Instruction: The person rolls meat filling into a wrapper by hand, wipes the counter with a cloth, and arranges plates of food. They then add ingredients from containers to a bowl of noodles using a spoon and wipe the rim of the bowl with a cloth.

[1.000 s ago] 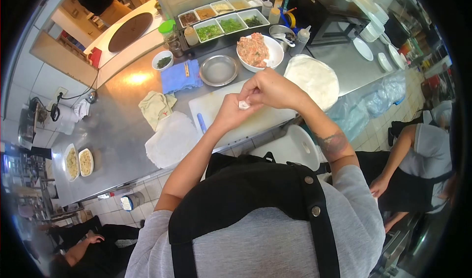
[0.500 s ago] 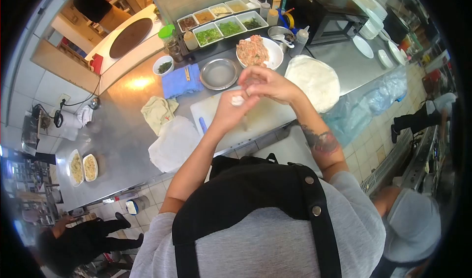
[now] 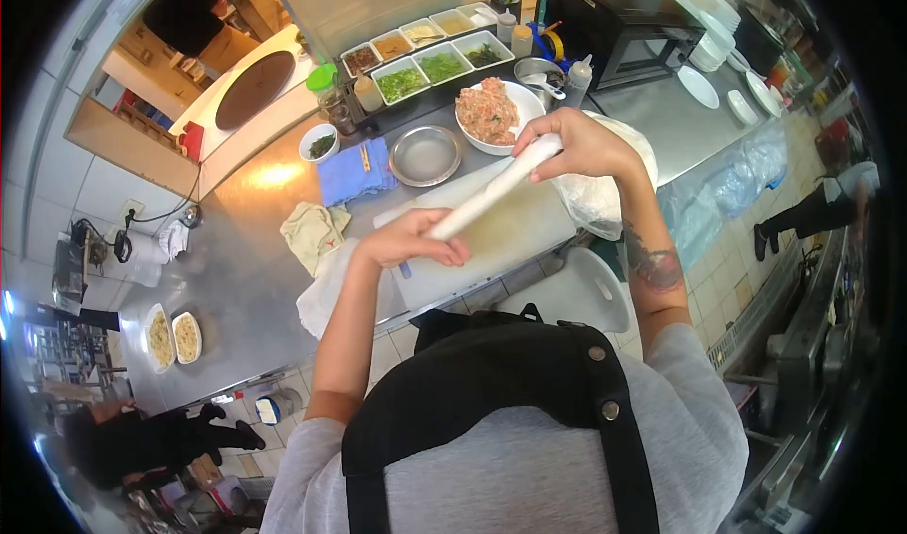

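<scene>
A long, thin white roll, apparently rolled dough [image 3: 491,191], hangs slantwise above the white cutting board [image 3: 534,227]. My left hand [image 3: 416,238] closes around its lower left end, and my right hand [image 3: 574,144] grips the upper right end. Just beyond the roll stands a white bowl [image 3: 532,101] with a pinkish minced filling [image 3: 487,111]. Behind my right hand, partly covered, lie round white dough sheets [image 3: 642,147]. Another pale sheet [image 3: 326,298] rests left of the board, near my left forearm. A blue handle [image 3: 405,270] shows at the board's left side.
A round metal dish [image 3: 425,155], a blue cloth [image 3: 357,172] and a beige cloth [image 3: 314,233] lie on the steel counter [image 3: 250,279]. White trays of toppings [image 3: 441,67] line the back. Two filled dishes [image 3: 187,338] stand far left. Co-workers [image 3: 161,440] are nearby.
My hands have moved apart, the left toward me and the right rightward. The white roll now stretches between them; earlier only a small white part showed in my hands.
</scene>
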The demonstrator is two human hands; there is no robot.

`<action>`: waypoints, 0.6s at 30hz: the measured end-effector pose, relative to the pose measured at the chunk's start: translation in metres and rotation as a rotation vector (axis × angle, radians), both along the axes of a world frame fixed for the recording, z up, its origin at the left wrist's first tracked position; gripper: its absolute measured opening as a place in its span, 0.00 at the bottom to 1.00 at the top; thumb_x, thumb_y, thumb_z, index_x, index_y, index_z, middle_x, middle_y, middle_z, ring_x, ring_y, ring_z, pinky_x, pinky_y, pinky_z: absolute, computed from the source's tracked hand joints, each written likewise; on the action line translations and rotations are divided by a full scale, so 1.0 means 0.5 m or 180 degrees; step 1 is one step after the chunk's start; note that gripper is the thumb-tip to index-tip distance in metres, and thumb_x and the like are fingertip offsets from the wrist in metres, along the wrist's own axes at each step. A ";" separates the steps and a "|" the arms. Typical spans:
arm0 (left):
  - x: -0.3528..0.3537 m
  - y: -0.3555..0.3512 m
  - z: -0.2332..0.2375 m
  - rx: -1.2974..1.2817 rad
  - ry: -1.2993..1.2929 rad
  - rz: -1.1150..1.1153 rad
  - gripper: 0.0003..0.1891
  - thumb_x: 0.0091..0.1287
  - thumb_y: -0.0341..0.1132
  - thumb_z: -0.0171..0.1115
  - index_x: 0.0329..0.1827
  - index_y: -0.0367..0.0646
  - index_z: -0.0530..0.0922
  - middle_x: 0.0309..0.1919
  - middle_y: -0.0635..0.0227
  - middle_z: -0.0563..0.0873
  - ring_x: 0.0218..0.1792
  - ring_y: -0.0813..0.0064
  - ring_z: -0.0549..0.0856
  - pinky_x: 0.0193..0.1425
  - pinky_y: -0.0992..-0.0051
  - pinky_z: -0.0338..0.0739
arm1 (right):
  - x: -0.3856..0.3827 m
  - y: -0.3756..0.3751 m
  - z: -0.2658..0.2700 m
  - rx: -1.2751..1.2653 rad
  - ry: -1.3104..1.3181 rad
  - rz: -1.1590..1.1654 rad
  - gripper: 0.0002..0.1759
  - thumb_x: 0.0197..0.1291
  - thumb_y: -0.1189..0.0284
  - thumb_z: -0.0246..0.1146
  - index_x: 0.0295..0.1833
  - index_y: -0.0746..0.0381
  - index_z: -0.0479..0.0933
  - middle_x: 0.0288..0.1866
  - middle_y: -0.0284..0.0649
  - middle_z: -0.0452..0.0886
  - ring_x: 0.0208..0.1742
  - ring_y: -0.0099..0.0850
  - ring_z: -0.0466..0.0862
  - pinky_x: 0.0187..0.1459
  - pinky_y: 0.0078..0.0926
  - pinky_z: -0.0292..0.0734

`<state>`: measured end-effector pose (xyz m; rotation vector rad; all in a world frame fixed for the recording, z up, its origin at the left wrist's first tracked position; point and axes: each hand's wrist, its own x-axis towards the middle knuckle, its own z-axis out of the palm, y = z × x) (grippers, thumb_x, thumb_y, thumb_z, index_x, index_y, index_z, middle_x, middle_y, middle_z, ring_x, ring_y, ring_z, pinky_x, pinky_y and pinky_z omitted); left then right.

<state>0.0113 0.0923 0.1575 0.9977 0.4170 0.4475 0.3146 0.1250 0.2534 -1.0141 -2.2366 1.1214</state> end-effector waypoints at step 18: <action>0.130 -0.030 -0.032 0.2123 0.1462 0.1359 0.10 0.58 0.32 0.64 0.39 0.38 0.77 0.26 0.73 0.80 0.28 0.85 0.77 0.33 0.80 0.72 | -0.161 -0.065 -0.073 0.0198 0.0068 0.0096 0.06 0.46 0.74 0.69 0.32 0.63 0.82 0.28 0.37 0.76 0.28 0.26 0.78 0.32 0.22 0.73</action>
